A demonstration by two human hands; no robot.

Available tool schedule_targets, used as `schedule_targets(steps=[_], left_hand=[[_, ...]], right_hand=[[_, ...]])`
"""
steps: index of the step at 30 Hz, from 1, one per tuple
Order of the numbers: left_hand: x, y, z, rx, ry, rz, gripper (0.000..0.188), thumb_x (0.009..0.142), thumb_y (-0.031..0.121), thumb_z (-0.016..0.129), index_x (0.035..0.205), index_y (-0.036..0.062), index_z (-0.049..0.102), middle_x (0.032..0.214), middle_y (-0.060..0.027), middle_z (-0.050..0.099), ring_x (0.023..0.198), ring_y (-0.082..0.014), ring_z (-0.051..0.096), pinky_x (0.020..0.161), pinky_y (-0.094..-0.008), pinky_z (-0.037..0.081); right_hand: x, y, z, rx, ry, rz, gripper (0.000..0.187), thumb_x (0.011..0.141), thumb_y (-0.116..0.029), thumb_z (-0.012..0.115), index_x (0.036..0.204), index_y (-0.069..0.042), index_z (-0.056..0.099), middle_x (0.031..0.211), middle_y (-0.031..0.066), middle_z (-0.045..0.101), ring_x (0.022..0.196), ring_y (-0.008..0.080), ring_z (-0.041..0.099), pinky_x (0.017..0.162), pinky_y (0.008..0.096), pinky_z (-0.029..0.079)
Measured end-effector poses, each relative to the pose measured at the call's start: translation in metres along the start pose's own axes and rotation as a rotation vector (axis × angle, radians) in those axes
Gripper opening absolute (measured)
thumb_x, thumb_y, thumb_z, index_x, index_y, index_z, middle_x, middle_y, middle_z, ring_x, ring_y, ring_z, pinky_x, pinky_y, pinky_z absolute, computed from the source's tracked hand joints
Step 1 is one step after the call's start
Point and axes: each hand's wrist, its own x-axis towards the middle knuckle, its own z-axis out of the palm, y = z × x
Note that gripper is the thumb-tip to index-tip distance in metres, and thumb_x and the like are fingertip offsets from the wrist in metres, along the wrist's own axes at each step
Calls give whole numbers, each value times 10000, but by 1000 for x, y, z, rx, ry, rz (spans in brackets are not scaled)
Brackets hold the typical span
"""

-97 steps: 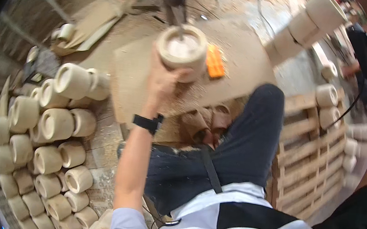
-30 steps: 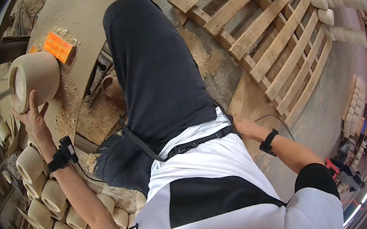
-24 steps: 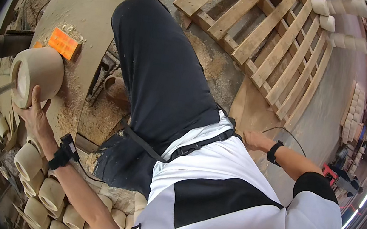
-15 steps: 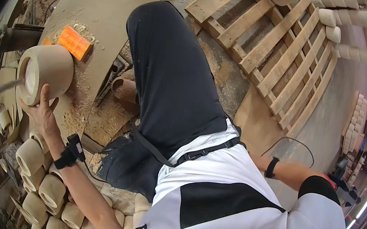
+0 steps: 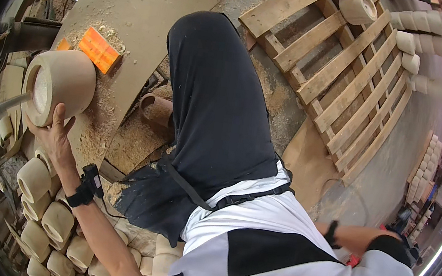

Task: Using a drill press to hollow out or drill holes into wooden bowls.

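Note:
On the left, a pale, thick-walled wooden cylinder (image 5: pixel 71 76) shows its hollow, rough-looking end. A metal rod (image 5: pixel 4 109) runs up to that end; whether it goes inside I cannot make out. My left hand (image 5: pixel 55 136) cups the cylinder's lower edge, thumb up along its side and fingers around underneath. Beside the cylinder lies an orange block (image 5: pixel 99 50) among wood shavings. My right forearm (image 5: pixel 355 238), with a black wristband, reaches behind my waist, and the hand itself is hidden there.
A dusty brown board (image 5: pixel 138 4) lies beyond the cylinder. Several similar wooden cylinders (image 5: pixel 58 221) are piled at the lower left. A slatted wooden pallet (image 5: pixel 318 78) with a wooden cylinder (image 5: pixel 358 8) on it lies at upper right. A brown shoe (image 5: pixel 157 110) is by my knee.
The whole view has shifted slightly. My left hand stays on the cylinder in much the same pose. My right forearm sits a little lower in the picture.

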Motion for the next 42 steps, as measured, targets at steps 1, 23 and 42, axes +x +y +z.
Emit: schedule_targets(steps=[1, 23, 42], left_hand=[[0, 3, 3, -2, -4, 14, 1053, 800, 308, 806, 1520, 110, 64, 1462, -184, 316, 1262, -321, 473, 852, -437, 587], [5, -8, 6, -189, -28, 355, 1133, 613, 26, 890, 1460, 22, 139, 1395, -128, 382, 1297, -243, 422, 1087, -382, 396], [12, 10, 10, -257, 139, 457, 886, 531, 130, 896, 1283, 31, 437, 1220, -187, 568, 1161, -359, 531, 1011, -426, 422]], right_hand=[[-17, 19, -15, 19, -26, -29, 233, 797, -250, 603, 831, -43, 704, 758, 192, 679, 746, 363, 667, 642, 455, 510], [-261, -382, -298, -693, 1297, -1291, 244, 940, -169, 579, 1118, -20, 652, 983, 61, 702, 884, 123, 659, 759, 283, 521], [-414, -575, -373, -312, 1461, -1568, 261, 986, -217, 501, 1085, 11, 582, 894, 136, 657, 911, 269, 673, 835, 407, 550]])
